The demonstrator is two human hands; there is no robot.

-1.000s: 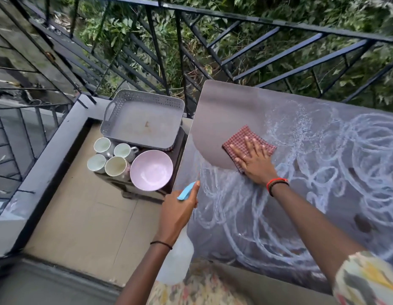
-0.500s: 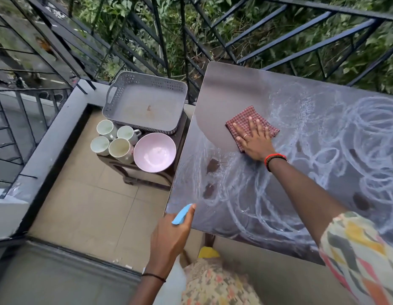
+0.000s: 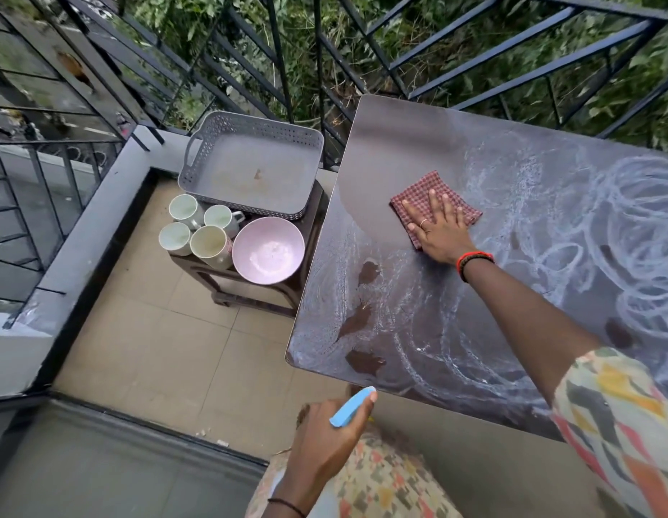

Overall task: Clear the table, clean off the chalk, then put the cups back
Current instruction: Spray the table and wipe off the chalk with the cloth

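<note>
The dark table (image 3: 381, 143) is covered in white chalk scribbles (image 3: 605, 226), with a wiped patch at its far left corner and a few wet spots (image 3: 362, 319) near its left edge. My right hand (image 3: 437, 228) lies flat with straight fingers on a red checked cloth (image 3: 418, 194) on the table. My left hand (image 3: 328, 439) grips a spray bottle with a blue nozzle (image 3: 353, 405), held below the table's near edge. Several white cups (image 3: 197, 228) stand on a small dark stool (image 3: 257, 293) to the left of the table.
A pink bowl (image 3: 268, 250) and a grey perforated tray (image 3: 250, 162) share the stool with the cups. Black metal railing (image 3: 280, 69) runs behind the table and stool, with foliage beyond. A raised grey ledge (image 3: 85, 233) borders the tiled floor (image 3: 168, 349) on the left.
My left hand with the spray bottle has drawn back from over the table's left part to below its near edge. Wet spots have appeared on the table. My right hand stays on the cloth.
</note>
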